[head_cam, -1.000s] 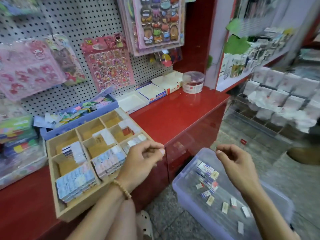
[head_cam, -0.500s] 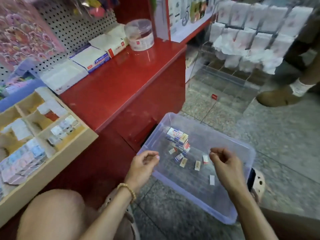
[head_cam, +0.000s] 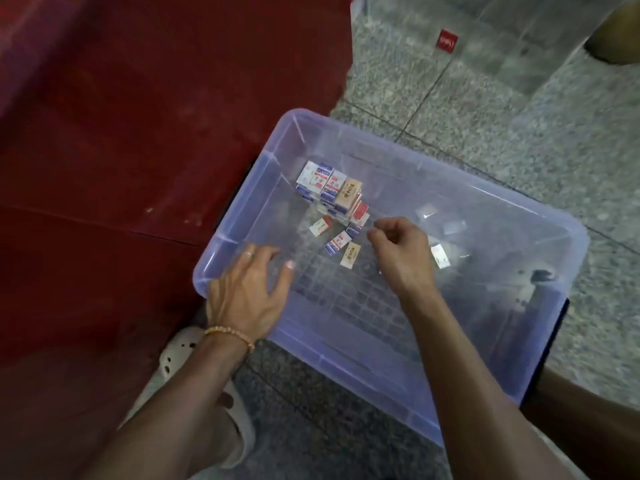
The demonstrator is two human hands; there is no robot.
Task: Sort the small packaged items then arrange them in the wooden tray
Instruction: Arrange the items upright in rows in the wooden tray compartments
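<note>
Packaged items [head_cam: 332, 199] lie in clear bin [head_cam: 485, 209] beyond both hands; left hand [head_cam: 247, 292] spread, right hand [head_cam: 401, 251] loosely curled, empty; picking comes next.

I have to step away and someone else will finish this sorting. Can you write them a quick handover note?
Left hand: open, fingers spread over the clear bin's near-left rim, holding nothing.
Right hand: loosely curled above the bin floor, apparently empty.
A pile of small packets and a few loose packets lie in the bin.
The wooden tray is out of view.
Left: pick up the remaining packets, sort them, and place them in the tray.
</note>
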